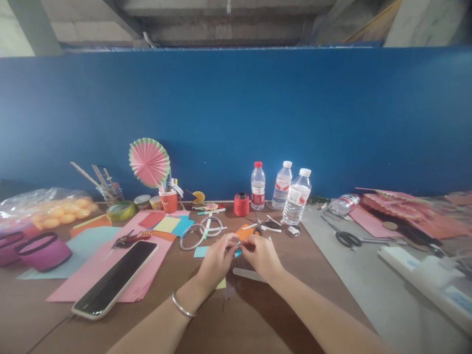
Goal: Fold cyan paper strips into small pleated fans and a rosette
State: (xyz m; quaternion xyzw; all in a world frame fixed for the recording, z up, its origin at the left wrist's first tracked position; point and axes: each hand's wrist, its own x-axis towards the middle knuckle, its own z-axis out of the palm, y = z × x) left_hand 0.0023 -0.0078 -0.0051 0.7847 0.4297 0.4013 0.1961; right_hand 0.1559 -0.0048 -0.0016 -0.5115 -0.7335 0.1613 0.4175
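While left hand (222, 253) and right hand (262, 253) meet above desk (228, 324), grip of each narrow, pinching small piece (238, 243) between them, too tiny to identify. Blue paper (201, 251) just beside left hand; translucent strip (249, 274) beside right; orange paper (244, 231), red spool (241, 204) beyond.

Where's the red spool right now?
In the head view, the red spool stands near the middle, just left of the red-capped bottle, beyond the right hand.
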